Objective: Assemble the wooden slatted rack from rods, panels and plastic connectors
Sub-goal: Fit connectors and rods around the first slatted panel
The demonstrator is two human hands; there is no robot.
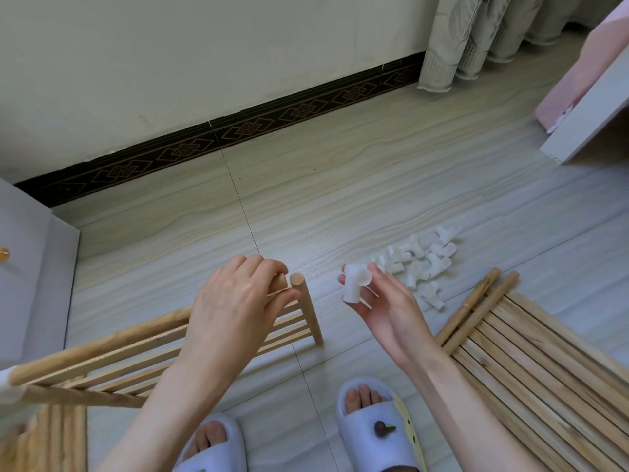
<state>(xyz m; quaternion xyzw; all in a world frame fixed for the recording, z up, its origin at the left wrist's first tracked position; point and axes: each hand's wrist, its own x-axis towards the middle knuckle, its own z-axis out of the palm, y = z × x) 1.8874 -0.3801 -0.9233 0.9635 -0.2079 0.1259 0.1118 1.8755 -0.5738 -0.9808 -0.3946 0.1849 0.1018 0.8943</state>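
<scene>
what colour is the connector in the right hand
White, slightly translucent connector in the right hand; head view.

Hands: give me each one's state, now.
Left hand: grips the top of the slatted panel.
Right hand: holds a white plastic connector.
</scene>
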